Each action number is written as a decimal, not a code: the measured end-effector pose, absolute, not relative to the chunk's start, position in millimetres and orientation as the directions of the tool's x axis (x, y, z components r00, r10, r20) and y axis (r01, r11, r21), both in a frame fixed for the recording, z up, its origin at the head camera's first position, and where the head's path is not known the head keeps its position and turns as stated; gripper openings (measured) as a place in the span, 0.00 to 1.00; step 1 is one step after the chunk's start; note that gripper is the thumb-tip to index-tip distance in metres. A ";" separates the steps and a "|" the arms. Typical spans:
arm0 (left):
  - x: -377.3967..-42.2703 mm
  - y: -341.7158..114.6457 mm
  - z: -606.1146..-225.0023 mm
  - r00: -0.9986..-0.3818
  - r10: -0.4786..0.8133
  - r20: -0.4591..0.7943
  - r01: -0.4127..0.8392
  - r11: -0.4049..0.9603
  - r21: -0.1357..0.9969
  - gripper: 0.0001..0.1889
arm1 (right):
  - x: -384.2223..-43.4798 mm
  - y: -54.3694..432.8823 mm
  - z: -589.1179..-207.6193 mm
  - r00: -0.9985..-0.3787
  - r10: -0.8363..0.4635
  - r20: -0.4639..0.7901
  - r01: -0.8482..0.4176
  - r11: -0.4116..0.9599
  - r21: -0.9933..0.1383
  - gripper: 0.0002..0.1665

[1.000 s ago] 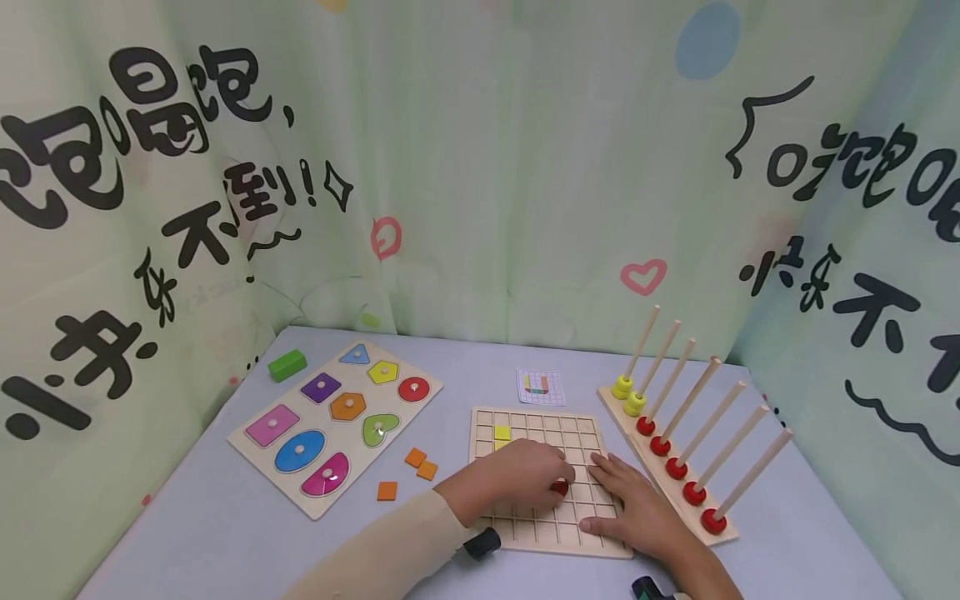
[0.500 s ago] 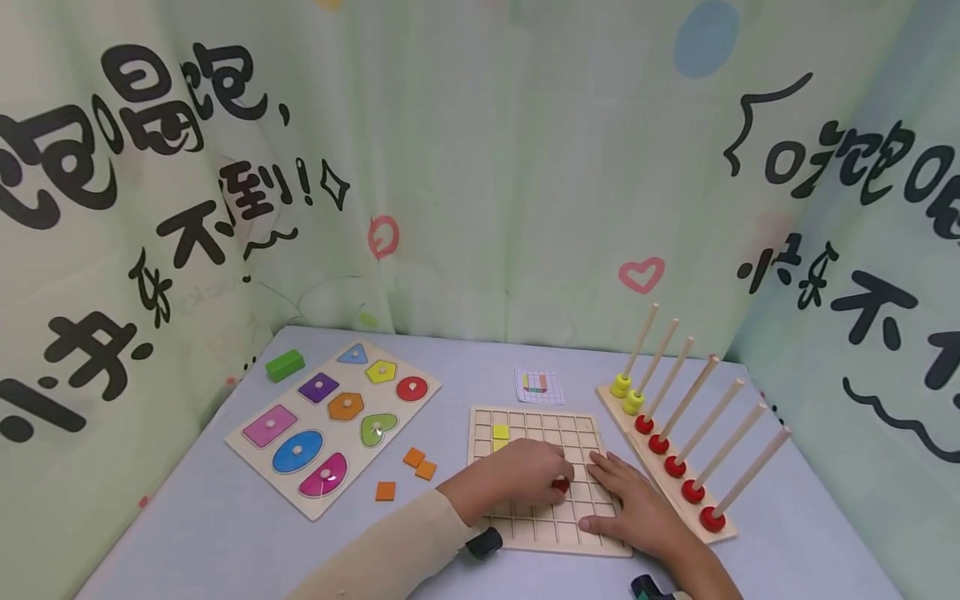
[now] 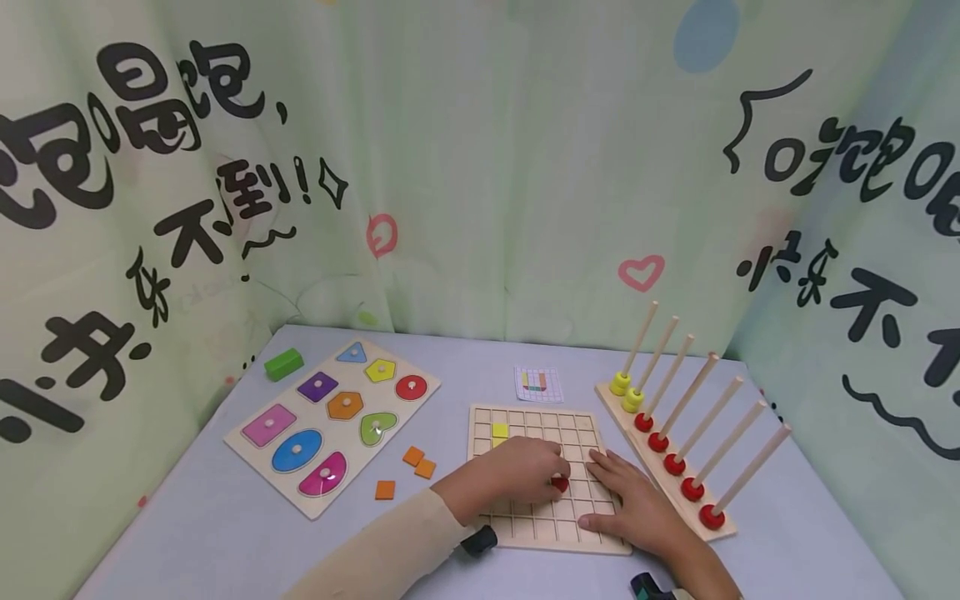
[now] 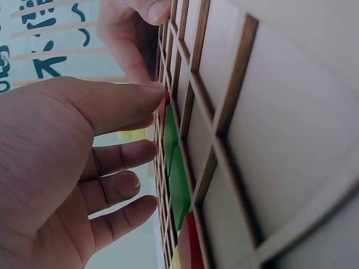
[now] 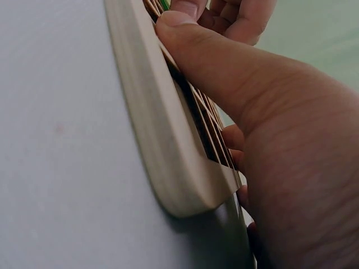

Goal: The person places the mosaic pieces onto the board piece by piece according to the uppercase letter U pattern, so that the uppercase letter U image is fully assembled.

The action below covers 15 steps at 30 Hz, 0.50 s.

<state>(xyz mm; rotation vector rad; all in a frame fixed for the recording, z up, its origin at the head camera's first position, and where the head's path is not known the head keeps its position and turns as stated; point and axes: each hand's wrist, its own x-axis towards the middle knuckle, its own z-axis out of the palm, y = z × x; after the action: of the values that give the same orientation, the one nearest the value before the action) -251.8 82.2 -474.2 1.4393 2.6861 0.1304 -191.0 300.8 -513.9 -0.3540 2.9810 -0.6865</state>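
Note:
A square wooden grid board (image 3: pixel 540 533) lies on the table. My left hand (image 3: pixel 521 468) is over its middle, thumb and index fingertip pinching a small red tile (image 3: pixel 559 483) at the grid surface. In the left wrist view, green tiles (image 4: pixel 179 188) sit in a row beside that red tile, with another red tile (image 4: pixel 191 246) after them. Two yellow tiles (image 3: pixel 500 431) show near the board's upper left; my hand covers part of the grid. My right hand (image 3: pixel 637 507) rests with spread, extended fingers on the board's right edge; its thumb touches the grid.
Several loose orange tiles (image 3: pixel 385 490) lie left of the board. A shape puzzle (image 3: pixel 330 429) and a green block (image 3: pixel 283 364) are farther left. A pattern card (image 3: pixel 538 384) lies behind the board. A peg stand (image 3: pixel 723 533) with red and yellow beads stands close on the right.
The view shifts very slightly. Both hands keep nearly the same place, the left still at the red tile and the right still on the board.

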 end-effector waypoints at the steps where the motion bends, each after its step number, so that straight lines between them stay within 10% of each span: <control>1: -251.6 80.6 -473.0 -0.551 0.834 -0.036 0.826 0.551 0.117 0.13 | -190.8 300.5 -513.8 -0.971 -0.237 -0.008 -0.210 0.875 -0.436 0.60; 15: -256.2 33.0 -470.9 -0.580 0.814 0.010 0.813 0.579 0.061 0.12 | -190.8 299.9 -510.2 -0.969 -0.248 -0.017 -0.215 0.873 -0.438 0.60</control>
<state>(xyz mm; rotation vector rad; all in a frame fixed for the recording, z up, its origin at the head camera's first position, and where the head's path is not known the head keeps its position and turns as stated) -256.2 33.0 -470.9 1.4304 2.7744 0.0924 -190.8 299.9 -510.2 -0.3676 2.9699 -0.6815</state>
